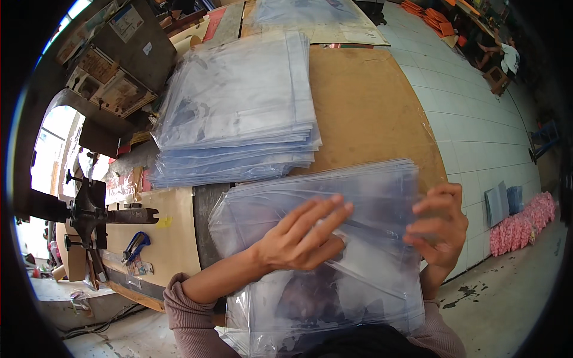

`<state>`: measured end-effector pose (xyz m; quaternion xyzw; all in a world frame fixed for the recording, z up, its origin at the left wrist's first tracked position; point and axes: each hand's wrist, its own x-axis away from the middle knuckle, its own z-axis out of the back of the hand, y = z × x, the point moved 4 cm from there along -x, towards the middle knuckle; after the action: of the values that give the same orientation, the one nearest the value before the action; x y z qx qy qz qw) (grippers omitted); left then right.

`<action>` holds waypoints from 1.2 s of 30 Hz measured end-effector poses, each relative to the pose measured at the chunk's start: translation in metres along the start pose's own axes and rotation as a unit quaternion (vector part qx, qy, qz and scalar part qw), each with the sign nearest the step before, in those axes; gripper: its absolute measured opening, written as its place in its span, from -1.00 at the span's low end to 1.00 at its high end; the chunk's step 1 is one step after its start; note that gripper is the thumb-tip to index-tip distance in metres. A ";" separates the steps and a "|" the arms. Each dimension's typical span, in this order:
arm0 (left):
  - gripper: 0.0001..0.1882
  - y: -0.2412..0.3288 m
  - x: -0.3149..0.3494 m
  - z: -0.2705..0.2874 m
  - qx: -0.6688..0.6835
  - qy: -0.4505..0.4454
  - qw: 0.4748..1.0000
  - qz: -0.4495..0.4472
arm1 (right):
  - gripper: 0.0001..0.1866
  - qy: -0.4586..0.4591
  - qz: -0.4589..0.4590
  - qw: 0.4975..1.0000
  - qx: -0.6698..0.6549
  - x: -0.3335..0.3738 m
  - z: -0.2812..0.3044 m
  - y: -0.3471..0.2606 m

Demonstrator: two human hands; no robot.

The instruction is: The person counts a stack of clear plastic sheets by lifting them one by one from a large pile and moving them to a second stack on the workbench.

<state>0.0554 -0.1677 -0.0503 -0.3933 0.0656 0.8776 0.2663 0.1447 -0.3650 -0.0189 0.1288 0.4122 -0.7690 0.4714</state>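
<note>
A stack of clear, bluish plastic sheets or sleeves [376, 185] lies in front of me, its near part reaching over the table's edge toward my body. My left hand [307, 235] is over the middle of it, fingers stretched out and slightly apart, thumb below them. At the stack's right edge is my right hand [440, 225], its fingers bent but apart and a little blurred; whether they touch the edge is hard to tell. Beyond, to the left, a taller pile of similar clear plastic [245, 101] rests on the table.
Brown board [364, 107] covers the table on the right. At left a dark metal clamp-like machine part [89, 212] juts in beside a blue-handled cutter [136, 247]. More plastic [304, 11] lies at the far end. Pink bundles [522, 224] sit on the tiled floor; a person [509, 58] sits far right.
</note>
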 end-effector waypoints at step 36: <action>-0.79 0.004 0.014 0.003 0.047 0.035 0.995 -0.077 | -0.45 0.007 -0.143 0.982 -0.122 -0.013 -0.004 0.038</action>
<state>0.0442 -0.1644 -0.0588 -0.4151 0.0852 0.8358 0.3491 0.1819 -0.3619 -0.0334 0.0154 0.5200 -0.7719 0.3655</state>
